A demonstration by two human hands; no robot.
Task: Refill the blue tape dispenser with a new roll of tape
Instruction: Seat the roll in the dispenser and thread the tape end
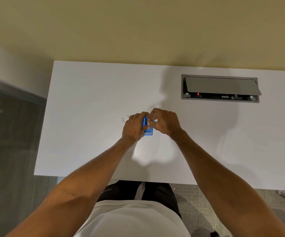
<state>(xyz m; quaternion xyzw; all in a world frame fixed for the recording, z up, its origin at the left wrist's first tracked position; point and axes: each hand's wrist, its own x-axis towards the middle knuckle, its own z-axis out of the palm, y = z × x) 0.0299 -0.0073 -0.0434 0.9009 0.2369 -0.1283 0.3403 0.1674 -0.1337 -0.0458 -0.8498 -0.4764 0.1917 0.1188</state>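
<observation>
The small blue tape dispenser [147, 128] stands on the white desk [87, 117], near its middle. My left hand [134, 128] wraps around the dispenser's left side and holds it. My right hand [164, 122] pinches something thin and clear at the dispenser's top, which looks like tape; my fingers hide most of it. A clear ring [125, 118], like an empty tape core or roll, lies flat on the desk just left of my left hand.
A grey cable box [220, 88] with its lid tilted open is sunk into the desk at the back right. The desk's left edge drops to a dark floor, and its near edge is at my waist.
</observation>
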